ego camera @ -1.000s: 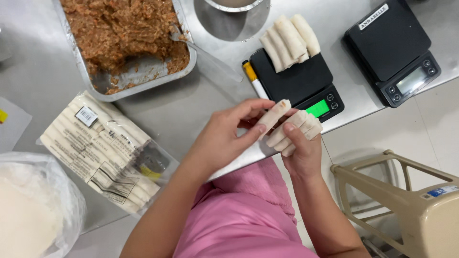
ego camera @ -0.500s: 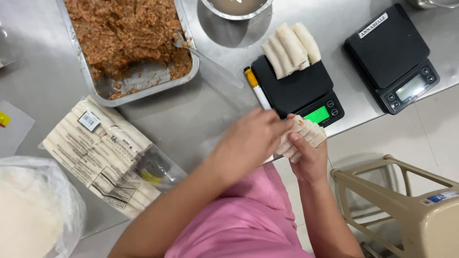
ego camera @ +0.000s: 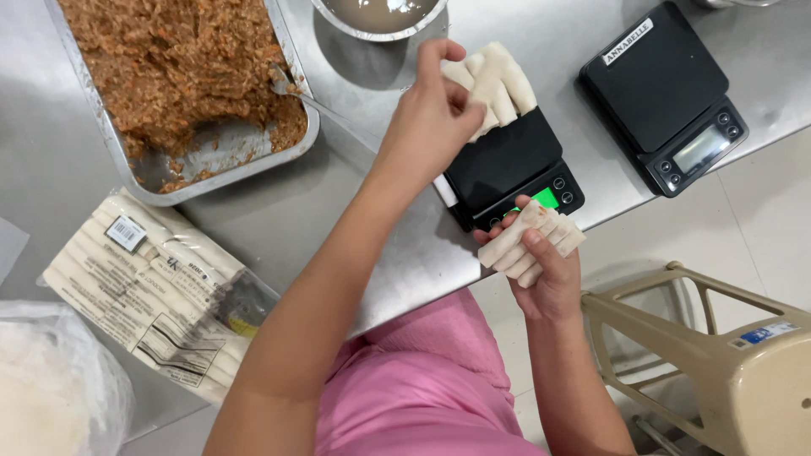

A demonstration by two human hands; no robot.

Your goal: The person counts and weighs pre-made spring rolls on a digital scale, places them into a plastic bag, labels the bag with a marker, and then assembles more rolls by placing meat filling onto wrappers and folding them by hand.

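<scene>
Head view | left grip (ego camera: 431, 118) pinching rolls on scale (ego camera: 494, 80) | right grip (ego camera: 545, 270) grasping rolls (ego camera: 528, 241)

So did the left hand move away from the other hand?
Yes. The left hand went from beside the right hand at the table edge up to the rolls piled on the near scale.

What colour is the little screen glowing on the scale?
Bright green, seen in the head view.

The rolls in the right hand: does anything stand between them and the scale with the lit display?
Nothing visible does. The rolls in the right hand sit just beside the scale, whose near half is bare.
</scene>
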